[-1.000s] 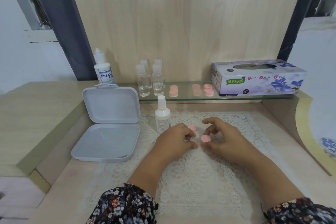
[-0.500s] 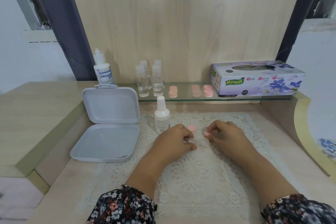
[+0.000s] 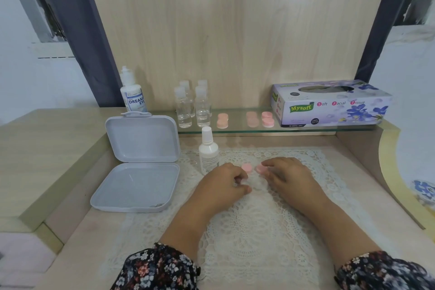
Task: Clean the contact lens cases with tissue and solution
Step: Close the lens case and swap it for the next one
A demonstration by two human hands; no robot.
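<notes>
lens case [image 3: 255, 181]: clear, long axis left-right on lace mat [image 3: 247, 231] | left hand [image 3: 223, 183]: fingers pinch its left end | right hand [image 3: 289, 179]: fingers pinch pink cap [image 3: 260, 169]

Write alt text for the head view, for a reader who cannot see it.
A person's left hand and right hand rest on a lace mat, working a clear contact lens case with two pink caps beside it. A small white bottle and an open grey box stand to the left; a tissue box sits on the glass shelf.
</notes>
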